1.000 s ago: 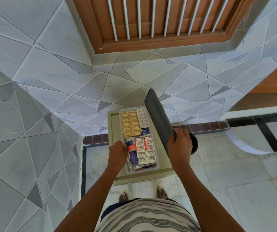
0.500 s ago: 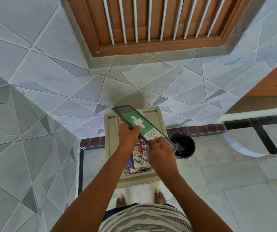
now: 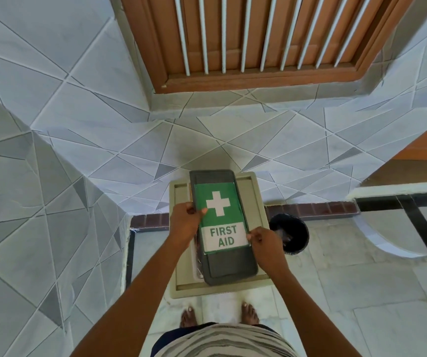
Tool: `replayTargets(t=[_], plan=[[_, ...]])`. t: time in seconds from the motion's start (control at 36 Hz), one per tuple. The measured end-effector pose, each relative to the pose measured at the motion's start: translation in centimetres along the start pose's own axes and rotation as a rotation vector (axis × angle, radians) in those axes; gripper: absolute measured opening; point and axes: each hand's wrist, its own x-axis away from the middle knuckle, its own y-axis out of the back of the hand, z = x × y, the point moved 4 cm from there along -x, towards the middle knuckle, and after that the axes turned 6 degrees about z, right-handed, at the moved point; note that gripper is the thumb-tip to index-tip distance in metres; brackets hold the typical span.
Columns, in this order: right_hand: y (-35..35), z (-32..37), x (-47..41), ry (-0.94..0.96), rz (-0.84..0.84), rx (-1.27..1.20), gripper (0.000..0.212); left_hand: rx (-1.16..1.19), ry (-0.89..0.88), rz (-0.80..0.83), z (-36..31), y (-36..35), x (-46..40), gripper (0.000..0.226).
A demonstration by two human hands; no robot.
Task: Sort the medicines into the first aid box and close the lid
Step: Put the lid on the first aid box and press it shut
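Note:
The grey lid (image 3: 230, 265) with a green "FIRST AID" label and white cross lies flat over the first aid box, covering almost all of it. A thin strip of the clear box (image 3: 197, 261) shows along the lid's left edge; the medicines inside are hidden. My left hand (image 3: 186, 220) grips the lid's left edge, thumb on the green label. My right hand (image 3: 264, 242) pinches the lid's right edge beside the white part of the label. The box sits on a beige stool (image 3: 257, 199).
A black bucket (image 3: 291, 234) stands on the floor just right of the stool. A tiled wall rises behind the stool and on the left. My bare feet (image 3: 189, 316) are on the floor tiles just in front of the stool.
The lid was upright in my right hand beside the open box, then swung left and down. Both hands now hold it flat over the box, and the medicines are no longer visible.

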Motion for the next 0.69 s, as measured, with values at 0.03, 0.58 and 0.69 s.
replayTargets(t=[0.03, 0.58, 0.69], plan=[[-0.3, 0.1, 0.2, -0.004, 0.005, -0.004, 0.014, -0.066, -0.036, -0.061, 0.0, 0.1, 0.2, 0.002], [-3.1, 2.6, 0.4, 0.059, -0.066, 0.272, 0.02, -0.524, -0.101, -0.242, 3.4, 0.7, -2.1, 0.024], [-3.2, 2.4, 0.1, 0.053, -0.08, 0.248, 0.019, -0.53, -0.122, -0.242, 4.3, 1.1, -3.1, 0.027]])
